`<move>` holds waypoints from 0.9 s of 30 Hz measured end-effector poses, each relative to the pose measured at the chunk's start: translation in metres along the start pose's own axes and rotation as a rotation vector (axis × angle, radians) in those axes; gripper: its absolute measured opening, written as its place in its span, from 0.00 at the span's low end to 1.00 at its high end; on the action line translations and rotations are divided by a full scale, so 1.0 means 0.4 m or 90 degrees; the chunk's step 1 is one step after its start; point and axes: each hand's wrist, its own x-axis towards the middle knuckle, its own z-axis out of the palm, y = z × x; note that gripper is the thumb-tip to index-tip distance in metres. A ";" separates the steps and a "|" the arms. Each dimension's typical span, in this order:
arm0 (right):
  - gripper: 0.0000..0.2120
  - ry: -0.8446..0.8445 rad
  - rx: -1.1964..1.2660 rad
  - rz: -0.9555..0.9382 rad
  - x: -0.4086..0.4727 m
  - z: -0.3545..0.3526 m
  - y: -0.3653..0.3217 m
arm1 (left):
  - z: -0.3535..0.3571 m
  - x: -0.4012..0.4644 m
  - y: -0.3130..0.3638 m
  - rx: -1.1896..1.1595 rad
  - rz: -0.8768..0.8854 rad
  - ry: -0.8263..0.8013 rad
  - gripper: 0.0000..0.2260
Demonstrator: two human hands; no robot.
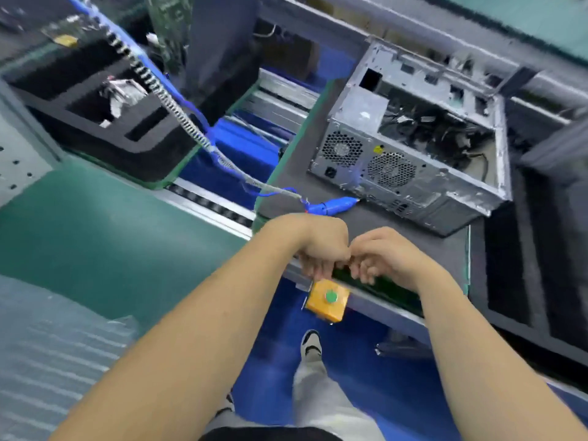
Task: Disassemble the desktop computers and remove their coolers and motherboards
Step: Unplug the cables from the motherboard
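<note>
Gripping a thin dark-green board (378,286) with our 2 curled hands (321,246), we next return to the opened grey metal computer case (410,148).

Electronics teardown line in a factory or workshop. Green anti-static bench mats (105,243), roller conveyor track (210,205) between stations, yellow button box (327,300) with green push button on the bench edge, blue floor (350,361). Open desktop case (410,144) on a dark mat, blue electric screwdriver (334,206) on coiled cable (171,103), black foam tray (105,100), circuit boards (171,23) stacked behind.
</note>
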 end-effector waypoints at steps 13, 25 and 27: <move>0.10 0.445 0.032 -0.095 0.227 -0.706 -0.113 | -0.408 0.447 0.318 0.291 0.042 0.580 0.09; 0.12 0.345 -0.307 -0.003 0.409 -0.666 -0.056 | -0.429 0.589 0.287 0.734 0.011 0.342 0.14; 0.13 0.301 -0.332 0.008 0.399 -0.669 -0.047 | -0.402 0.603 0.277 0.728 0.021 0.279 0.15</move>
